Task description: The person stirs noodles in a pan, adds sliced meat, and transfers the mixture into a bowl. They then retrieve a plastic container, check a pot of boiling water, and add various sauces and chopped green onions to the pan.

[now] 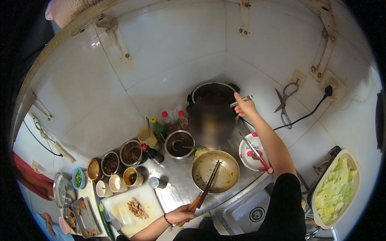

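Note:
My left hand (181, 215) is closed around the wooden handle of a pan (229, 168), with dark chopsticks (209, 183) lying across the pan from the same hand. Brown residue and green bits coat the pan's inside. My right hand (245, 107) grips a metal handle (248, 98) beside a deep dark pot (215, 86) against the wall. What this handle belongs to is hidden by a blurred patch over the pot's front. Below my right forearm, metal tongs with red grips (251, 147) rest across a white bowl with red patterns (244, 156).
Left are a metal sauce bowl (181, 155), bottles (159, 129), seasoning containers and a cutting board (153, 198) with chopped meat (137, 208). A sink (238, 223) and a cabbage basket (355, 192) lie right. Scissors (282, 105) hang by a cord. Another person's hand (48, 223) shows lower left.

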A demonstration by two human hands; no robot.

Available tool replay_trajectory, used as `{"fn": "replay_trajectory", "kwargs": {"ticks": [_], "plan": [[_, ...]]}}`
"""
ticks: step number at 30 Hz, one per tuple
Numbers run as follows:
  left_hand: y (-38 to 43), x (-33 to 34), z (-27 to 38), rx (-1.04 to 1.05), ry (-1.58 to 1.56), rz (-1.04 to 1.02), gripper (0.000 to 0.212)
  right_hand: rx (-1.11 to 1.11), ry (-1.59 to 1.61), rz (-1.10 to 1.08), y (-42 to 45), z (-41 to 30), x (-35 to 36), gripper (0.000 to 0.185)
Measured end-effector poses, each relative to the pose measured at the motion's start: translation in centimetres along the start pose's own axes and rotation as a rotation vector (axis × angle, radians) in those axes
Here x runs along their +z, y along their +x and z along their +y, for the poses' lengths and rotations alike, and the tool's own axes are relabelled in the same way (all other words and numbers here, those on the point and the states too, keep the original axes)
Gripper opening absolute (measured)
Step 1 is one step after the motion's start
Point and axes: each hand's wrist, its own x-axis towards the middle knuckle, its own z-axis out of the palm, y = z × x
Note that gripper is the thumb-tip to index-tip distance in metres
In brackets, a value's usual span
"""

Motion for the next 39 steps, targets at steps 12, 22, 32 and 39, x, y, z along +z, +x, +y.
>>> {"fn": "replay_trajectory", "kwargs": {"ticks": [12, 22, 32, 39], "plan": [[-5.9, 0.6, 2.2, 0.031, -0.022, 0.101, 0.040, -0.540, -1.591, 0.367, -2.5, -4.9, -1.3, 0.025], [-18.9, -0.7, -2.8, 0.065, -0.153, 0.400, 0.036, -0.691, -1.130, -0.751, -10.3, 0.0, 16.6, 0.025], [-25.6, -6.8, -5.9, 0.119, -0.329, 0.731, 0.038, -0.576, -0.417, -0.178, -5.6, 8.2, 38.1, 0.055], [-24.9, -12.7, -5.6, 0.150, -0.258, 0.643, 0.035, -0.573, -0.334, -0.029, -4.5, 8.4, 39.3, 0.067]]}}
